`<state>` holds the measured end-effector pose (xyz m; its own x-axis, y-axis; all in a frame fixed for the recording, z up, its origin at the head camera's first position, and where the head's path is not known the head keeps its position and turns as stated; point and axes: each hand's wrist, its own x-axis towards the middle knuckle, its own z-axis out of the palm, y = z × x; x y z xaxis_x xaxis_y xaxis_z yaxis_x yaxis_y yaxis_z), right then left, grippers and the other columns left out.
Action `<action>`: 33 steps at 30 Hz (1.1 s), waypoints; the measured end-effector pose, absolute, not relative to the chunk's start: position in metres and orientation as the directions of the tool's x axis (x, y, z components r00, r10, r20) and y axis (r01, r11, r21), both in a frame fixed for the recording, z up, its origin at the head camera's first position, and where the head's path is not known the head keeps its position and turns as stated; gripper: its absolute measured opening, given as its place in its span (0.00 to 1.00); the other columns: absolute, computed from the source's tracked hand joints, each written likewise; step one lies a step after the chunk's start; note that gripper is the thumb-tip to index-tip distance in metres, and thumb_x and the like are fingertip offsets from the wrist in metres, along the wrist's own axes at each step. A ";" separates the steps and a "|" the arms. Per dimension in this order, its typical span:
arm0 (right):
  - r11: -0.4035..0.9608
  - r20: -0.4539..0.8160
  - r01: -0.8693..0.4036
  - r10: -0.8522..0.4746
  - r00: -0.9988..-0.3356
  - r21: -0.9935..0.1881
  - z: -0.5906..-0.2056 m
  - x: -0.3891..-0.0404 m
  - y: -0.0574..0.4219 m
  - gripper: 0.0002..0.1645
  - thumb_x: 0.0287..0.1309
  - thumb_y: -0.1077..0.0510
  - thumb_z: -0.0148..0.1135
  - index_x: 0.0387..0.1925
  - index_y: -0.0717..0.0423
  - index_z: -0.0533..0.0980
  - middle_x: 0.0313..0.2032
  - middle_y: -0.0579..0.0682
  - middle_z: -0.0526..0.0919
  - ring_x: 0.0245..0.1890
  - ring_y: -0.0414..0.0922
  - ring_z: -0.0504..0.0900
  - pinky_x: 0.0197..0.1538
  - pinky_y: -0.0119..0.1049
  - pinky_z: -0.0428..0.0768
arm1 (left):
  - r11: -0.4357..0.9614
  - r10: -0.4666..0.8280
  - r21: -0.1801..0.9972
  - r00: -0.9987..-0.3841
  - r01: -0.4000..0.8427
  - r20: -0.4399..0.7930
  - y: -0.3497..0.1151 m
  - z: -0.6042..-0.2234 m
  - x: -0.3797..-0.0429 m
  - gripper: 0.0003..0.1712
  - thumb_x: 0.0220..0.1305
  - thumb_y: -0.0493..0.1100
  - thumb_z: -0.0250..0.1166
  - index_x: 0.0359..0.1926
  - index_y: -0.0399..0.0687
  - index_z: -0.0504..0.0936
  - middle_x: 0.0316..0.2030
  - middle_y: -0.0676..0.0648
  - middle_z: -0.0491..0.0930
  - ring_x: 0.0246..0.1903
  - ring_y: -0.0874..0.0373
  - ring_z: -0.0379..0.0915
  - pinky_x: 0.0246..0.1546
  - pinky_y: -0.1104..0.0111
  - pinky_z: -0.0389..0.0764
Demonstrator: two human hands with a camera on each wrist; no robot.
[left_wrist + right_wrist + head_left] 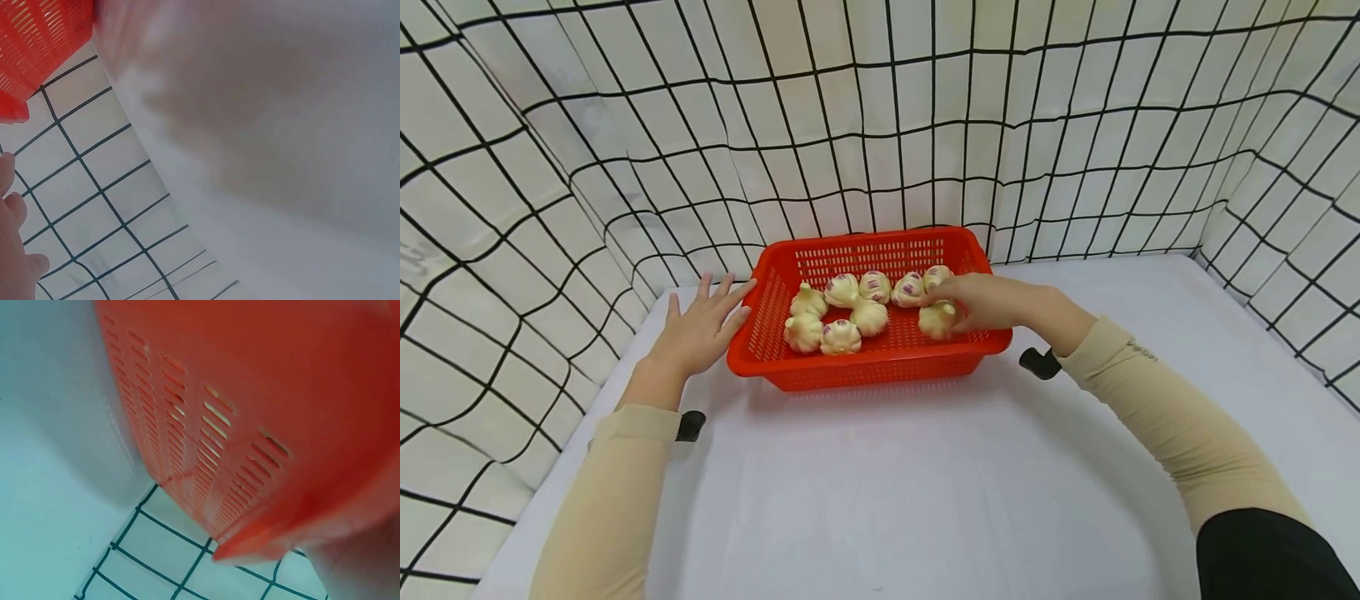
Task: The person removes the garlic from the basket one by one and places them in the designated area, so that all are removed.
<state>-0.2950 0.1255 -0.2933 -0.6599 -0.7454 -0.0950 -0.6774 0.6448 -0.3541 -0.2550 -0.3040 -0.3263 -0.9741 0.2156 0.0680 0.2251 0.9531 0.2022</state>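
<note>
A red plastic basket (880,367) stands on the white surface, with several garlic bulbs (840,337) inside, cream-coloured and some marked purple. Over its right rim reaches my right hand (992,300), the thumb and fingers around a garlic bulb (937,320) at the right end. Another bulb (937,276) lies just behind those fingers. My left hand (696,333) is spread at the basket's left side, fingertips at the rim. The left wrist view catches only some fingers (12,219) near the basket (44,44). In the right wrist view, the basket wall (187,437) hides the held bulb.
A black wire grid (910,133) with white sheeting behind it rises at the back and along both sides. White cloth (880,483) covers the surface in front of the basket. A small black device (1040,363) sits under the right wrist, another (690,426) under the left.
</note>
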 end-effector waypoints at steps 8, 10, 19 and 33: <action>0.649 -0.023 -0.671 -0.725 -0.688 -0.359 -0.287 -0.288 0.138 0.36 0.61 0.55 0.74 0.70 0.54 0.73 0.68 0.56 0.74 0.69 0.55 0.69 0.66 0.54 0.73 | 0.952 0.220 0.201 -0.973 0.230 0.074 -0.304 -0.325 -0.254 0.41 0.78 0.68 0.34 0.82 0.54 0.52 0.80 0.35 0.42 0.78 0.35 0.23 0.66 0.29 0.22; 0.636 0.004 -0.671 -0.724 -0.689 -0.380 -0.286 -0.287 0.142 0.37 0.61 0.55 0.74 0.70 0.54 0.73 0.67 0.56 0.74 0.68 0.55 0.70 0.66 0.54 0.74 | 0.952 0.220 0.202 -0.973 0.230 0.071 -0.304 -0.325 -0.254 0.41 0.78 0.68 0.34 0.82 0.54 0.52 0.80 0.35 0.42 0.78 0.35 0.23 0.66 0.29 0.21; 0.596 0.087 -0.666 -0.713 -0.696 -0.450 -0.286 -0.286 0.160 0.35 0.60 0.55 0.74 0.69 0.53 0.75 0.64 0.53 0.76 0.64 0.53 0.72 0.65 0.54 0.75 | 0.951 0.219 0.209 -0.973 0.228 0.070 -0.304 -0.325 -0.254 0.41 0.78 0.68 0.34 0.82 0.54 0.52 0.80 0.35 0.42 0.78 0.35 0.23 0.66 0.29 0.21; 0.558 0.200 -0.612 -0.626 -0.754 -0.561 -0.288 -0.284 0.190 0.32 0.61 0.59 0.73 0.66 0.55 0.76 0.61 0.53 0.77 0.60 0.51 0.74 0.57 0.55 0.79 | 0.955 0.212 0.199 -0.976 0.218 0.054 -0.302 -0.325 -0.254 0.41 0.79 0.68 0.34 0.82 0.54 0.51 0.80 0.35 0.42 0.78 0.35 0.23 0.66 0.29 0.22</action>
